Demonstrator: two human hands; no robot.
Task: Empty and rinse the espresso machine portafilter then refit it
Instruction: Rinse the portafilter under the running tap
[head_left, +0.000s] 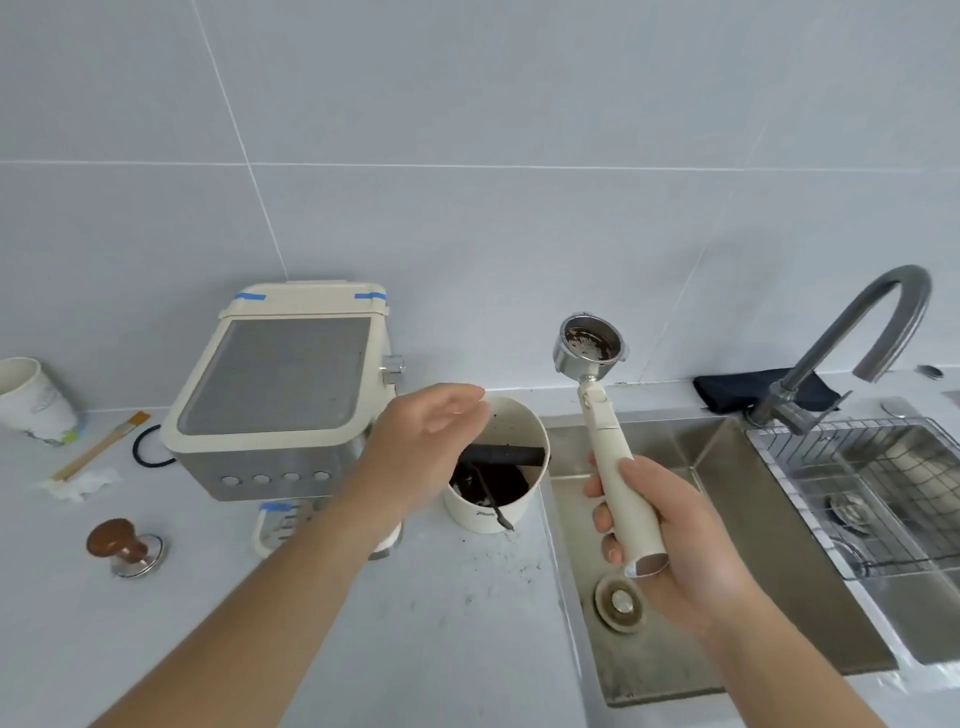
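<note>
The cream espresso machine (280, 384) bears blue tape and a grey top panel, the portafilter (602, 415) pairs a cream handle with a brown-stained silver basket, and the pale counter (415, 623) is dark-speckled.

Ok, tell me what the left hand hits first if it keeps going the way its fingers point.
Probably the far rim of the white bin: the left hand hovers open above it, fingers pointing right. Depth is unclear.

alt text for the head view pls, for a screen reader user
A person's right hand holds a cream-handled portafilter upright over the sink, its basket smeared with coffee residue. The open left hand hovers over a knock box of spent grounds, next to the espresso machine. A faucet stands at right, a tamper on the counter at left.
</note>
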